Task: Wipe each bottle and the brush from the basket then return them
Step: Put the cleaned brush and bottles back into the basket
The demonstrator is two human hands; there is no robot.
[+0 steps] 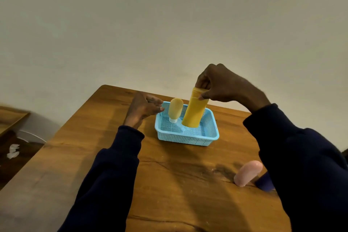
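A light blue perforated basket (188, 138) sits on the wooden table. Inside it a small pale yellow bottle (175, 108) stands on its white cap at the far left. A tall orange bottle (194, 112) stands tilted beside it, its base on the basket floor. My right hand (220, 84) pinches the top of the orange bottle. My left hand (144, 108) rests at the basket's far left corner, fingertips touching the rim; it holds nothing else. A pink bottle (247, 173) stands on the table at the near right. No brush is visible.
A dark blue object (265, 182) lies just right of the pink bottle, partly hidden by my right sleeve. The table (169, 184) has its left edge near my left arm. Beyond that edge lie a lower wooden surface and white scraps on the floor (13, 150).
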